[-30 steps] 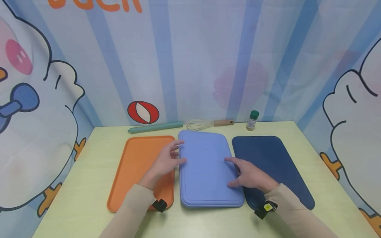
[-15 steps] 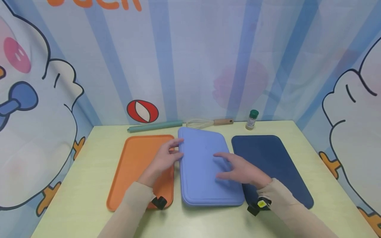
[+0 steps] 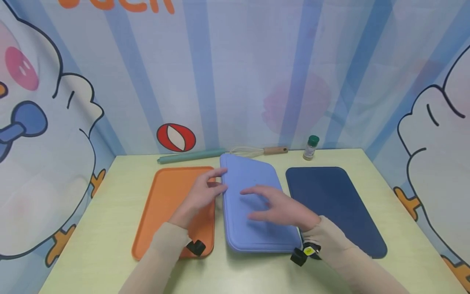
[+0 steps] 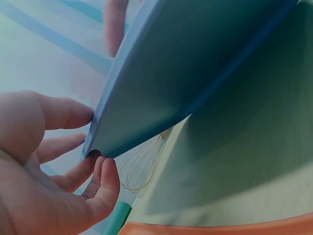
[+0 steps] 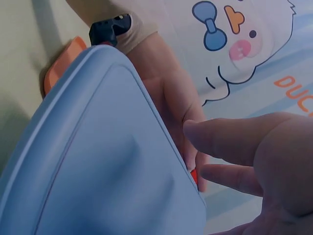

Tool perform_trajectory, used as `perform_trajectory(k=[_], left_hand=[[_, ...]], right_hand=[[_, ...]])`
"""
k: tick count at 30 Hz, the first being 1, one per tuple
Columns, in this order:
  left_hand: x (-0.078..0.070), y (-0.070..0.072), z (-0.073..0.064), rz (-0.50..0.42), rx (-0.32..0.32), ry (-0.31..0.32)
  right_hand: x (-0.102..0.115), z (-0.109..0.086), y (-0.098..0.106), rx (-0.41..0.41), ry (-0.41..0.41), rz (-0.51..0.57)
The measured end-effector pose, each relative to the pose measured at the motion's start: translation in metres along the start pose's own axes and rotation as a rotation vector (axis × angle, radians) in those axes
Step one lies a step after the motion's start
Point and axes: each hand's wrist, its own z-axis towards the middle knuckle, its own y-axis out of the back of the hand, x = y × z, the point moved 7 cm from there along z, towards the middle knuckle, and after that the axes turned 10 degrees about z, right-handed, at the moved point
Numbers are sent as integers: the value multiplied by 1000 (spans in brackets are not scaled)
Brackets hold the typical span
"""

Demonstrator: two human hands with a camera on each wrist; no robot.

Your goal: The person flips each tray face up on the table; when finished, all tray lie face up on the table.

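My left hand (image 3: 200, 196) pinches the left edge of a periwinkle-blue tray (image 3: 253, 239), thumb on top and fingers curled beneath, as the left wrist view shows. The tray is tilted, its left side raised and its right side low. Part of its underside (image 4: 161, 83) and a shadow on the table below show in that view. My right hand (image 3: 279, 206) hovers over the tray's upper face with fingers apart and relaxed, holding nothing. In the right wrist view its thumb (image 5: 225, 139) overlaps my left hand (image 5: 168, 93) beyond the tray's edge.
An orange tray (image 3: 169, 192) lies left, under my left forearm, and a dark blue tray (image 3: 330, 196) lies right. Along the back edge are a green rod (image 3: 191, 156), a whisk (image 3: 275, 150) and a green-capped jar (image 3: 310, 148). A printed curtain (image 3: 242, 81) hangs behind.
The tray's left side has risen in my left hand, increasing its tilt. My right hand has moved left from the tray's right edge to over its middle.
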Motion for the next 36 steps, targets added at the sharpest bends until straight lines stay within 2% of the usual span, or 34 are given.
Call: perform_trajectory(k=[7,11,18,24,30,36], left_hand=[[-5,2,2,8,12,-20],[-7,4,4,7,6,-42],[-13,7,6,16,-2,-46],[-20,9,8,9,-2,-74],[-26,9,9,-10,-5,-84],[-34,8,8,22,-6,-121]], right_hand=[[20,9,-11,24,42,-50],[27,14,-17,39,42,-85],[36,21,-28,79,28,-120],[46,23,-32,95,-12,-134],[52,25,-34,80,-81,-210],[54,27,-31,51,-100,-239]])
